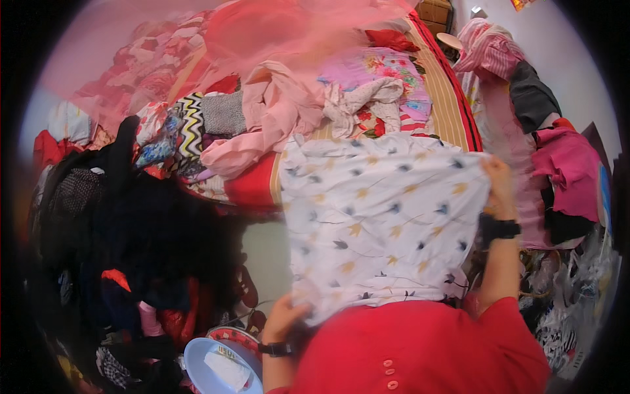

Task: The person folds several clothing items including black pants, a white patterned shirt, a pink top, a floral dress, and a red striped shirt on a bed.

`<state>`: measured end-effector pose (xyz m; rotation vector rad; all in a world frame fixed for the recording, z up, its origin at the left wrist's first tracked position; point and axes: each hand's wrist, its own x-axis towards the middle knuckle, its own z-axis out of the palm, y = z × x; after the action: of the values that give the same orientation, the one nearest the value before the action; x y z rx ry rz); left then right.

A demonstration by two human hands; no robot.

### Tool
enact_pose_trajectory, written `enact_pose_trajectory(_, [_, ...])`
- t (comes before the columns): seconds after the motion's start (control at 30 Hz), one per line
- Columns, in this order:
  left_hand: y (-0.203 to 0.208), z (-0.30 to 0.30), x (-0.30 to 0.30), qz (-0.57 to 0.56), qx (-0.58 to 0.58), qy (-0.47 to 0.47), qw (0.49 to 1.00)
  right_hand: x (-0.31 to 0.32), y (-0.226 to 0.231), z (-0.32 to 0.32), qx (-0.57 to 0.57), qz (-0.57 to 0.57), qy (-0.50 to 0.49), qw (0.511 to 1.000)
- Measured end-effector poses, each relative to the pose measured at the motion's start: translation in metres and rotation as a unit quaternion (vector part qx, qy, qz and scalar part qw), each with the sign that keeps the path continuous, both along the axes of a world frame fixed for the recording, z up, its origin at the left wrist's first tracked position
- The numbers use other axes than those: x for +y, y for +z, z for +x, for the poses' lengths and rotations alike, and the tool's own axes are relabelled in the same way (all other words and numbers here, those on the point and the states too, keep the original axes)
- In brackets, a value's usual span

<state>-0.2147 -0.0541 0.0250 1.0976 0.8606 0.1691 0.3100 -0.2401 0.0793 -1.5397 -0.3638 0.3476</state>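
Note:
A white cloth with gold and grey leaf-like prints [387,217] is spread out in front of me, its far edge over the near side of the bed. My right hand [497,180] is closed on its upper right corner. Low at the cloth's left edge, my left hand [287,316] grips the lower left corner, its fingers slightly blurred. The kind of garment or sheet cannot be told. Just beyond the cloth lie a pink garment [272,108] and a cream patterned cloth [367,105].
A striped bed cover [449,85] carries several heaped clothes under pink netting [275,33]. Dark clothes [144,217] hang at the left. Below them stands a light blue basin [197,368] with a white item inside. Clothes, including a magenta one [571,164], lie along the right.

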Motion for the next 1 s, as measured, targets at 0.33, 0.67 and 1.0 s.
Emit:
enact_pose_trajectory(0.33, [-0.004, 0.023, -0.007, -0.048, 0.012, -0.015, 0.999, -0.074, -0.070, 0.123, -0.364, -0.441, -0.196, 0.797])
enact_pose_trajectory(0.67, [-0.048, 0.013, 0.000, -0.004, -0.011, -0.032, 0.999, 0.233, -0.053, -0.095, -0.305, -0.165, 0.125, 0.929])
enact_pose_trajectory(1.0, [-0.036, 0.010, -0.004, 0.039, 0.051, -0.083, 0.994, 0.245, 0.000, -0.059, -0.471, -0.229, 0.281, 0.804])
